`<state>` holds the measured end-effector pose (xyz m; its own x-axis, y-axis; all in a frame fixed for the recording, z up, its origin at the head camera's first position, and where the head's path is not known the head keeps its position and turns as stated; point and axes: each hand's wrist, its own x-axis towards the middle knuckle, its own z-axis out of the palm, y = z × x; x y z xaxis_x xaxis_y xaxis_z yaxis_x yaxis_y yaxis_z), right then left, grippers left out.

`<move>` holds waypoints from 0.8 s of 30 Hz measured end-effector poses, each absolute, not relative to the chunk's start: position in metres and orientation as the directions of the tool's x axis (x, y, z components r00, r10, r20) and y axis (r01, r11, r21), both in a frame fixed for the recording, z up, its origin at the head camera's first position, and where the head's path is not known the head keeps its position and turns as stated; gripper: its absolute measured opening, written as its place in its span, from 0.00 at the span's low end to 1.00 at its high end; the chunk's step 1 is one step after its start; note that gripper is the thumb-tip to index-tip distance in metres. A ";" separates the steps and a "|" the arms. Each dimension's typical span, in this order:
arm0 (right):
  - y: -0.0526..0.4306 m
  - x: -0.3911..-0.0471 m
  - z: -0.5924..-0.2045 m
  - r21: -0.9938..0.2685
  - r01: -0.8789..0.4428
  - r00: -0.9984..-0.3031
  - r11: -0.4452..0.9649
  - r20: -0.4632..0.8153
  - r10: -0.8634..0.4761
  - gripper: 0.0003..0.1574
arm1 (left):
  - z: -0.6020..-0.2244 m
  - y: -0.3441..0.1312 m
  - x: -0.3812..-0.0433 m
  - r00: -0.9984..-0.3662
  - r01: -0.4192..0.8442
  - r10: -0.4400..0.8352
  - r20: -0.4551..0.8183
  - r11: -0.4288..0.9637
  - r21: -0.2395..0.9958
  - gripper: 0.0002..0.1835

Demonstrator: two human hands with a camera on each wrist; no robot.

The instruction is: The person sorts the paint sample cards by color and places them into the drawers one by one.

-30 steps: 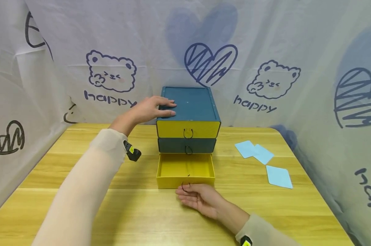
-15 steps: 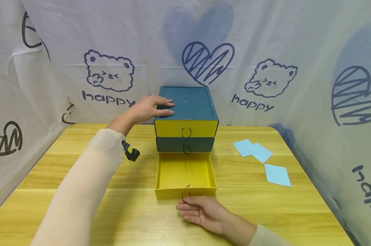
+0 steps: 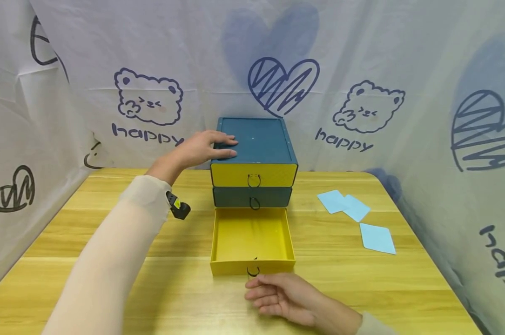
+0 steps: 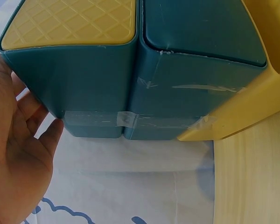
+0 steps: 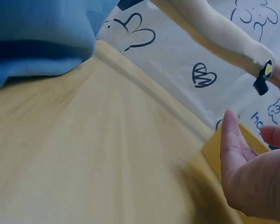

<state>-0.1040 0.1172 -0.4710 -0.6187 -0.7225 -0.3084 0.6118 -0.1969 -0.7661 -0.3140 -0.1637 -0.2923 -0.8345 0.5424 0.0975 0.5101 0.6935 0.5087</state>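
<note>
Overtravel seemed our likeliest risk: drawn much farther, the yellow drawer (image 3: 229,268) might have slid clean out of the bottom of the stacked drawer unit (image 3: 262,142). Had our left hand (image 3: 203,148) let up, a tug could have dragged the unit across the tabletop (image 3: 181,293). That hand rested on top, fingers extended, gripping nothing; our right hand (image 3: 292,298), loosely curled, held nothing just beside the ring pull (image 3: 253,274), whether touching we couldn't tell. The drawer's front faced us, its sides running front to back; its hidden rear left the long axis uncertain.
</note>
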 end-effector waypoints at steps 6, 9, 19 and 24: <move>0.134 -0.108 -0.458 -0.788 0.568 -0.616 -0.235 -0.218 -0.756 0.22 | -0.291 -0.165 -0.314 -0.835 0.509 0.542 0.096 0.693 0.511 0.33; 0.146 -0.113 -0.451 -0.812 0.529 -0.628 -0.248 -0.177 -0.758 0.21 | -0.291 -0.165 -0.314 -0.832 0.515 0.547 0.099 0.692 0.505 0.32; 0.201 -0.135 -0.431 -0.926 0.325 -0.737 -0.189 -0.123 -0.664 0.21 | -0.291 -0.166 -0.314 -0.831 0.514 0.549 0.094 0.692 0.507 0.32; 0.234 -0.145 -0.427 -0.981 0.192 -0.811 -0.029 -0.142 -0.567 0.21 | -0.291 -0.165 -0.315 -0.829 0.516 0.552 0.093 0.688 0.510 0.33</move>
<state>-0.1447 0.2338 -0.4266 -0.8111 -0.5675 -0.1418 0.1919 -0.0293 -0.9810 -0.3150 -0.1647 -0.2911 -0.8287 0.5519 0.0930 0.5156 0.6883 0.5103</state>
